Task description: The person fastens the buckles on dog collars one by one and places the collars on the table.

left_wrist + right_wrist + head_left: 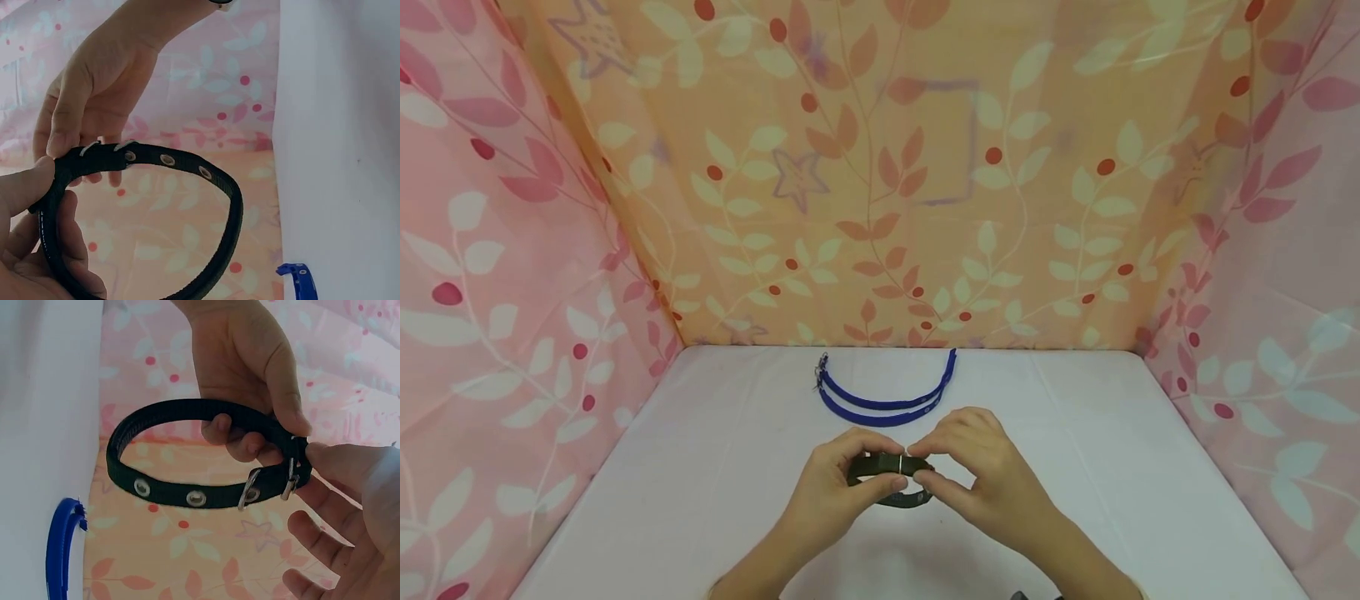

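Note:
A dark green collar (pixel 910 500) with metal eyelets is held up in a closed loop above the table, between both hands. My left hand (pixel 838 483) grips the strap with its thumb and curled fingers. My right hand (pixel 988 467) pinches the collar by its metal buckle (pixel 290 479), thumb and fingertips close to the left thumb. A second metal loop (pixel 249 489) sits round the strap beside the buckle. In the right wrist view, the strap end at the buckle is partly hidden by fingers. Just beyond the hands lie two blue collars (pixel 880 421), curved side by side.
The white table (pixel 715 467) extends around the hands. Flower-patterned cloth walls stand at the left (pixel 497 250), the back (pixel 865 167) and the right (pixel 1277 275). Metal fittings (pixel 821 371) show at the left ends of the blue collars.

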Available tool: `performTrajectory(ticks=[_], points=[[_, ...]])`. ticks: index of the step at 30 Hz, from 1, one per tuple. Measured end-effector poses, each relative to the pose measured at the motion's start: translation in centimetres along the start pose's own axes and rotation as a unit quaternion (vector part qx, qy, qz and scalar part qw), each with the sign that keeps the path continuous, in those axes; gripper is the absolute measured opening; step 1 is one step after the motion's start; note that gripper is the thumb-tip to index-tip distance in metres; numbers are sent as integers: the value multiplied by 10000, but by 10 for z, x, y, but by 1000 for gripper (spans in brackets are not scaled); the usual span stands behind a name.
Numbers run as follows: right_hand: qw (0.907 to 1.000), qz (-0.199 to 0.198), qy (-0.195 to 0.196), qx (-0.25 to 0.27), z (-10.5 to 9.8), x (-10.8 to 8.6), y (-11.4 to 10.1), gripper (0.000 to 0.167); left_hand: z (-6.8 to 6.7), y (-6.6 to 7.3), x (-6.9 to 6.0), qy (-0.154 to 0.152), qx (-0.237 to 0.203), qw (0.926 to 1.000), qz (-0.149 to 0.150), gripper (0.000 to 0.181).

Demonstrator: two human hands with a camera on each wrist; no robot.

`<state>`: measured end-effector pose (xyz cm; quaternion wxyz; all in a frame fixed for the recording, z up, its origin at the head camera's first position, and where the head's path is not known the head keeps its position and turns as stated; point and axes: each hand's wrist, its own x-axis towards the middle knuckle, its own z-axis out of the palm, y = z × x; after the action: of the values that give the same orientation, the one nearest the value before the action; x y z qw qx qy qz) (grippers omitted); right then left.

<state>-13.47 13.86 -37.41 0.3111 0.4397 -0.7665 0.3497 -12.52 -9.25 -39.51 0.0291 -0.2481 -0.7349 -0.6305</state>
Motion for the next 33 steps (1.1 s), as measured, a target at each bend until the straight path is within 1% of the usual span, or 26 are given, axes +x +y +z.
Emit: performTrajectory(ticks=[2, 4, 7, 8, 11, 13, 15, 17, 19, 21, 22, 24, 26, 29, 31, 33], points=[[9994, 284, -133, 114, -4, -1, 2, 28, -1, 1, 1, 47, -32, 10000, 14, 25], [9966, 706, -366, 236, -9, -3, 6, 33, -4, 2, 2, 136, -72, 9999, 1, 25], [9859, 1351, -857, 482, -17, -5, 12, 39, -9, 4, 2, 305, -280, 9991, -72, 26], [9824, 1466, -1010, 559, -18, -6, 14, 40, -10, 5, 2, 371, -356, 9986, -88, 27], [9735, 1640, -1381, 793, -19, -7, 18, 39, -14, 6, 1, 478, -713, 9963, -32, 29], [9704, 1652, -1503, 916, -17, -8, 19, 36, -16, 6, 2, 475, -929, 9945, 73, 30], [9694, 1662, -1525, 969, -15, -7, 20, 31, -18, 5, 2, 404, -1081, 9930, 233, 29], [9709, 1626, -1477, 956, -13, -7, 20, 27, -19, 4, 3, 298, -1065, 9929, 439, 28], [9748, 1559, -1371, 815, -12, -7, 20, 26, -21, 3, 4, 215, -739, 9949, 648, 27], [9788, 1520, -1232, 598, -12, -7, 20, 25, -24, 4, 5, 215, -195, 9963, 810, 27], [9812, 1474, -1147, 491, -12, -7, 21, 25, -25, 5, 6, 249, 124, 9958, 868, 27], [9853, 1383, -958, 291, -13, -7, 22, 27, -29, 5, 6, 345, 732, 9928, 882, 28], [9888, 1264, -775, 185, -14, -7, 23, 27, -33, 6, 7, 450, 1146, 9893, 789, 29], [9930, 1041, -558, 27, -15, -6, 25, 26, -38, 5, 8, 564, 1439, 9858, 649, 30], [9949, 879, -458, -167, -14, -6, 27, 25, -40, 5, 9, 641, 1510, 9843, 659, 31], [9958, 738, -382, -378, -14, -6, 28, 24, -42, 5, 10, 701, 1545, 9828, 729, 30]])
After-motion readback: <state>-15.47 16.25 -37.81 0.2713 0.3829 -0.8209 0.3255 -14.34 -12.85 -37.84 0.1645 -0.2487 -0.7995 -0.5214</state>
